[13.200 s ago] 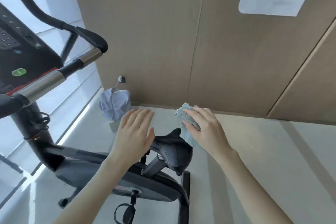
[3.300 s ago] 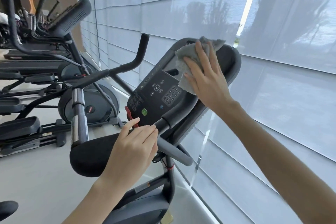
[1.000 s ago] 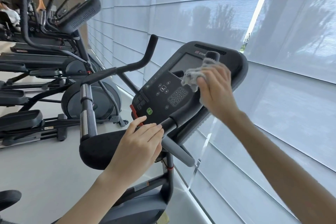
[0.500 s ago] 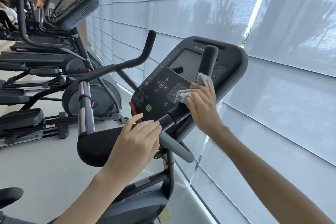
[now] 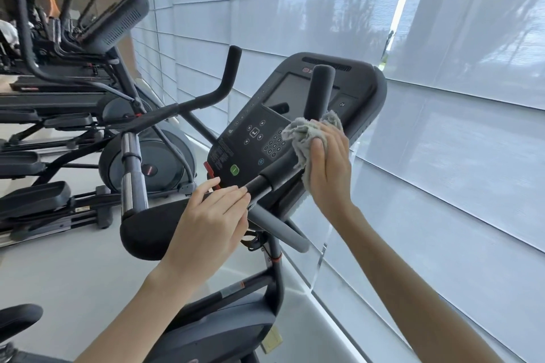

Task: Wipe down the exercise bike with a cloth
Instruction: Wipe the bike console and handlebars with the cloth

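Nearest you, the dark grey exercise bike point(image 5: 230, 330) shows a lower frame that looks neither wiped nor unwiped. Your left hand point(image 5: 206, 224) rests on the crossbar below the black console point(image 5: 253, 138), fingers nearly straight and holding nothing. Beyond it, your right hand point(image 5: 330, 168) grips the crumpled grey cloth point(image 5: 303, 132) round the black foam handlebar grip point(image 5: 320, 91). You seem mid-task: the far upright grip point(image 5: 233, 68) and the frame likely remain.

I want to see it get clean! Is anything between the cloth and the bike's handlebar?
Nothing visible. The right hand grips the cloth straight around the handlebar, touching it.
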Motion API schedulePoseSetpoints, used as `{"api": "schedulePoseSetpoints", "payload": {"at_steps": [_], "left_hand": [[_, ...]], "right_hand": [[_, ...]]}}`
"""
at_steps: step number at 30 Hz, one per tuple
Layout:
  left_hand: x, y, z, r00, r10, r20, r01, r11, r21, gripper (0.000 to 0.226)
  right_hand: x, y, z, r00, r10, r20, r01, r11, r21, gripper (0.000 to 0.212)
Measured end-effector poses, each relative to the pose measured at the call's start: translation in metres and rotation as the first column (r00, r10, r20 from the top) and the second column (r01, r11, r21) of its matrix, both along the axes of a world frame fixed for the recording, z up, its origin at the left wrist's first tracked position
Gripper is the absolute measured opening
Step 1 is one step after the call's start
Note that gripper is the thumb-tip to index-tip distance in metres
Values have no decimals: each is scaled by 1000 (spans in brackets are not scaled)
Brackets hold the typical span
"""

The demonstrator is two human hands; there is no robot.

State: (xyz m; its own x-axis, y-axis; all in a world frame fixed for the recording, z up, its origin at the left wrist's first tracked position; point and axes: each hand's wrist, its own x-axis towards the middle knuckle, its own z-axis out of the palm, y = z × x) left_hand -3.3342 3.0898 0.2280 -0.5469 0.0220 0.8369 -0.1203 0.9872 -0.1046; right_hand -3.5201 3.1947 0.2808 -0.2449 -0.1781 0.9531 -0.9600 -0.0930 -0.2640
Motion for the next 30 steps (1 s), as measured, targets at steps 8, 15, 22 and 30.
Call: {"api": "schedulePoseSetpoints", "payload": {"at_steps": [8, 15, 22, 30], "left_hand": [[1, 3, 2, 999, 12, 34, -13, 999, 44, 25], [-1, 3, 3, 999, 25, 33, -26, 1000, 9, 20], [-1, 2, 0, 1000, 18, 9, -18, 1000, 24, 21], [5, 4, -2, 996, 53, 75, -52, 998, -24, 27]], "right_hand": [[8, -35, -50, 998, -23, 60, 20, 998, 60, 32], [61, -33, -82, 978, 152, 141, -160, 986, 45, 33], [23, -11, -42, 807, 230, 544, -95, 960, -265, 30], [60, -49, -74, 774, 185, 606, -116, 982, -151, 45]]}}
